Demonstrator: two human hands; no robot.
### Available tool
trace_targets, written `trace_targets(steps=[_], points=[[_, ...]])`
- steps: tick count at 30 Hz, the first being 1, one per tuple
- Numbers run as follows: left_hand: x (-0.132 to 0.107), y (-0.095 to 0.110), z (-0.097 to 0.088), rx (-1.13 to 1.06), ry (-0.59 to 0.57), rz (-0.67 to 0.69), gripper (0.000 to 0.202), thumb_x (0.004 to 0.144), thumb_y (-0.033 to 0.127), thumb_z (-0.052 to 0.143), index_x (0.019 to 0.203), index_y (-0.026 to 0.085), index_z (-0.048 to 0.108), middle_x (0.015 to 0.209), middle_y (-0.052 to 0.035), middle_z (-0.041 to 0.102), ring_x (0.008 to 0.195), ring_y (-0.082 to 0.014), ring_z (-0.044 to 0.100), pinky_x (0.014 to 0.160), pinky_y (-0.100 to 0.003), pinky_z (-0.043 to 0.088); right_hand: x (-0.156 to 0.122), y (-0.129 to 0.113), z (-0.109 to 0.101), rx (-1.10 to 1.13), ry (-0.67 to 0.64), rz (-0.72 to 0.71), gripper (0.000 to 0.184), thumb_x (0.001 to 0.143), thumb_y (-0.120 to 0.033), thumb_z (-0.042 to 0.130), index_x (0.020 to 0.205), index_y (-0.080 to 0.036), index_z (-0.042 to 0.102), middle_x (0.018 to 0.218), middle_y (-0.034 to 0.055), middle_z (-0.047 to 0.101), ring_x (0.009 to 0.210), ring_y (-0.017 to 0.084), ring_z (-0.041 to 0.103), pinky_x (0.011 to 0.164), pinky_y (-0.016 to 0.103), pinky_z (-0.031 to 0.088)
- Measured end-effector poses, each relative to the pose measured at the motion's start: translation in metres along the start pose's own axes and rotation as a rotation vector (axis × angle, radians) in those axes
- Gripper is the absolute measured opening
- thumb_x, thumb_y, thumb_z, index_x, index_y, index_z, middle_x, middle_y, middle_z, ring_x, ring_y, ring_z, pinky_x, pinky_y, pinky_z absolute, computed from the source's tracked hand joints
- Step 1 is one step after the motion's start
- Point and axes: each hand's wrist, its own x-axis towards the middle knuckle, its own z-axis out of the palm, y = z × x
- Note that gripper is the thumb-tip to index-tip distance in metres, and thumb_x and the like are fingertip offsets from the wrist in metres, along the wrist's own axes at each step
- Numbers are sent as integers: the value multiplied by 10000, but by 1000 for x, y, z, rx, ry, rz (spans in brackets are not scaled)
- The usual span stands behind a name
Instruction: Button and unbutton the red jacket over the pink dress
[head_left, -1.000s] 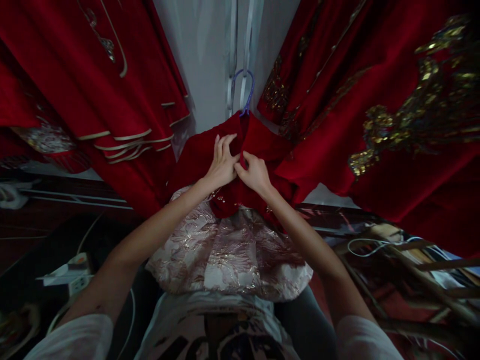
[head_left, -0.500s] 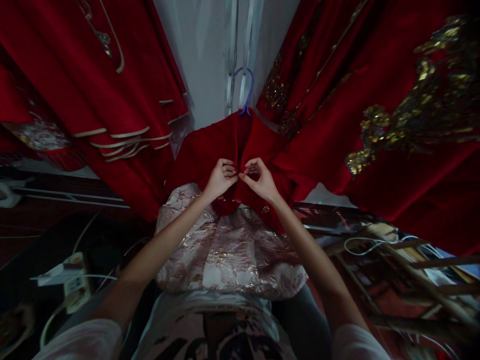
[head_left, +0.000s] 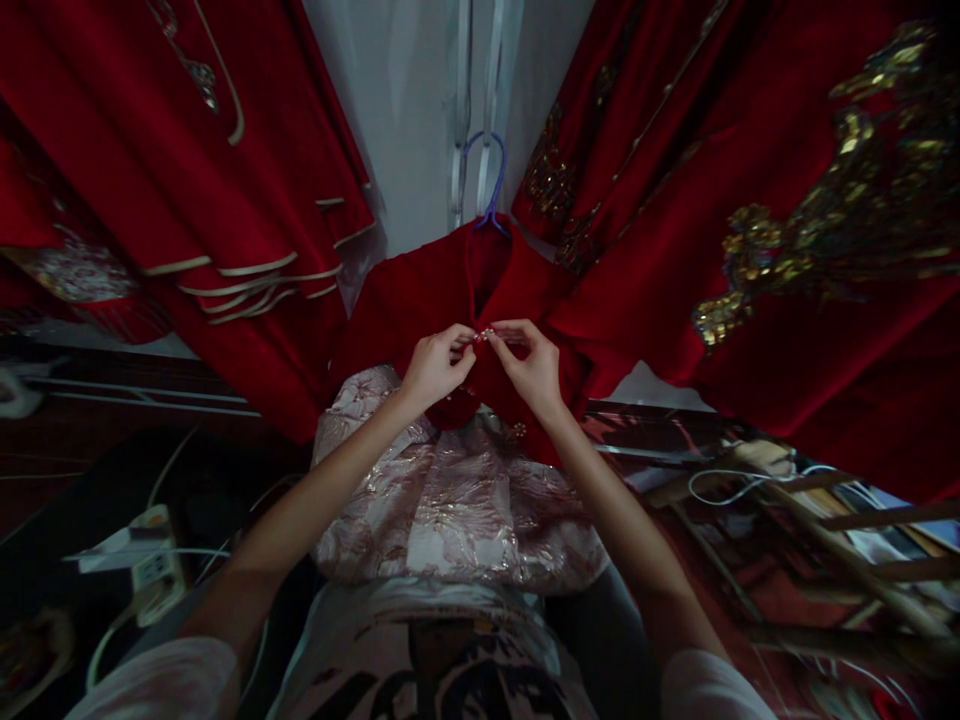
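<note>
A red velvet jacket [head_left: 420,295] hangs straight ahead on a purple hanger [head_left: 486,175]. My left hand [head_left: 435,365] and my right hand [head_left: 534,368] meet at its front opening. Both are closed in a pinch on the two front edges, around a small pale button [head_left: 484,335] between the fingertips. Another small button [head_left: 517,430] shows lower on the jacket's front. Below the jacket hangs a pink and gold brocade skirt [head_left: 450,500], which my forearms cross.
Red garments with pale trim [head_left: 225,200] hang at the left, and red garments with gold embroidery [head_left: 787,230] at the right. A white power strip with cables [head_left: 154,570] lies low at the left. Wooden chair rails and a cable [head_left: 810,510] stand at the right.
Both hands slid down from the collar to the front opening and closed from flat fingers into pinches. They now sit slightly higher, at the button.
</note>
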Motion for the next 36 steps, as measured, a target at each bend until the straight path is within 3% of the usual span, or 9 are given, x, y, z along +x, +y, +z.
trace_targets(steps=[7,15,24,32,36], points=[[10,11,-5,88,-32,36,112,835,243,570,861,177,657,823,-26,733,756,-143,703,681,-233,586,-8,-12,1,-126,70,4,230,854,-305,625,1044,-236,734,1076,11,729,993,211,695,941,340,540],[18,16,-14,153,-150,68,154,833,234,572,891,167,696,838,-42,749,755,-152,710,677,-239,577,0,-6,-3,43,15,107,295,806,-330,688,1080,-231,727,1090,-6,711,996,236,698,947,371,558],[20,19,-13,227,-141,74,185,823,228,569,923,177,715,856,-42,756,768,-170,718,683,-256,581,4,-4,-3,151,-44,181,336,774,-331,717,1091,-222,720,1099,7,707,1002,243,696,970,407,547],[26,31,-17,298,-187,127,187,828,217,537,825,157,714,781,-53,746,700,-160,705,657,-247,560,11,1,-8,220,-106,202,385,730,-368,747,1072,-193,724,1079,47,723,969,231,709,958,405,556],[27,30,-14,340,-152,121,179,822,218,543,794,152,707,744,-55,735,659,-154,691,633,-238,547,12,7,-8,264,-132,211,422,715,-401,754,1078,-189,718,1097,53,718,987,225,703,970,400,548]])
